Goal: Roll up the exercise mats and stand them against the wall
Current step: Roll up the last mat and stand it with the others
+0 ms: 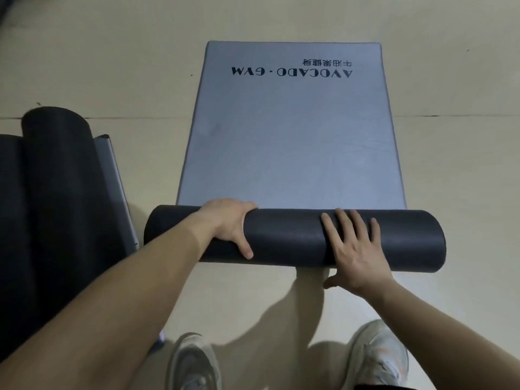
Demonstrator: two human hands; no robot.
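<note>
2 hands on mat roll (289, 237), left hand (229, 223) gripping, right hand (354, 249) flat, floor (450, 136) seemingly open

Pale floor (84, 66), thin dark seam (140, 117) crossing it. Grey mat (292, 142) flat mid-floor, near end wound into dark roll (289, 237), lettering (291, 72) "AVOCADO · GYM" upside down at far end. Left, apart: second dark rolled mat (56, 170), grey edge showing. Near edge: two pale sneakers (194, 364).

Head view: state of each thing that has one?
grey mat: near end wound into a roll, rest flat on the floor, print up.
left hand: grips the roll.
right hand: flat on the roll, fingers straight.
dark mat at left: rolled up.
</note>
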